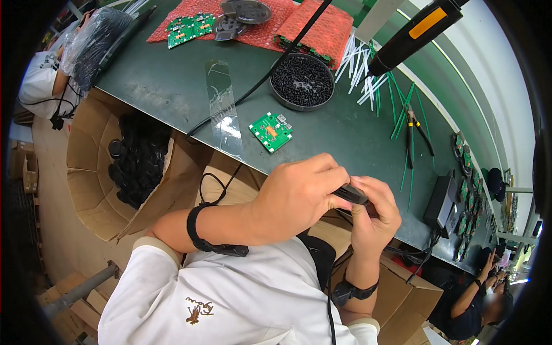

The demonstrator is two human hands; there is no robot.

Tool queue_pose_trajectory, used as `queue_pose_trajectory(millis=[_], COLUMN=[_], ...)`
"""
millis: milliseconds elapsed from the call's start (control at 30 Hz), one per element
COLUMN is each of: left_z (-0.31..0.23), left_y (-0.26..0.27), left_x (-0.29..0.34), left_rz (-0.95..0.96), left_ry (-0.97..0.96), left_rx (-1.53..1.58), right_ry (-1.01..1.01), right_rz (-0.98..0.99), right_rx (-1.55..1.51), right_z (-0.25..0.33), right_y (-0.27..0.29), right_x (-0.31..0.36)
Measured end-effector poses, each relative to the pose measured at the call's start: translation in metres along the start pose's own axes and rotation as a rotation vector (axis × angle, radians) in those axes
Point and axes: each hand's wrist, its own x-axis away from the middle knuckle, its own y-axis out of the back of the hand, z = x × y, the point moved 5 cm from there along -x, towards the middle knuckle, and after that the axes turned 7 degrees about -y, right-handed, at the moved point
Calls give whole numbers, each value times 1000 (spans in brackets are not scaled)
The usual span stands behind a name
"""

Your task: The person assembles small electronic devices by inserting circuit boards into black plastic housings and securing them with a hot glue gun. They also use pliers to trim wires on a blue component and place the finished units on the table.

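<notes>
Above my lap, at the bench's near edge, both hands grip a small black plastic piece with a rounded edge (352, 194). My left hand (299, 195) pinches it from the left, its fingers bent over the top. On the other side, the thumb and fingers of my right hand (375, 213) close on it. Much of the piece is hidden by the fingers, so its full shape cannot be told. Beyond my left hand a green circuit board (270, 132) lies flat on the bench, next to a strip of clear tape (221, 103).
A round dish of small black parts (302, 81) stands on the green bench (161, 86). An electric screwdriver (415, 35) hangs above at right, near pliers (411, 135) and ties. Left, a cardboard box (86, 167) holds black parts. Red bubble wrap (190, 11) and boards lie behind.
</notes>
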Motion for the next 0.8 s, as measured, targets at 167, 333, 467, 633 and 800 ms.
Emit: queue_pose_trajectory(millis=[167, 333, 467, 633, 800], left_z=[0, 0, 2, 1, 0], left_y=[2, 2, 1, 1, 1], left_x=[0, 1, 1, 0, -2], left_rz=[14, 29, 23, 22, 33], left_ry=[16, 29, 35, 35, 51], left_rx=[5, 15, 20, 15, 26], right_ry=[-37, -29, -22, -35, -35], right_rz=[2, 23, 27, 25, 28], right_rx=[-99, -88, -152, -197, -192], right_z=[-1, -3, -5, -7, -9], right_y=[0, 2, 2, 1, 2], right_x=[0, -1, -2, -3, -2])
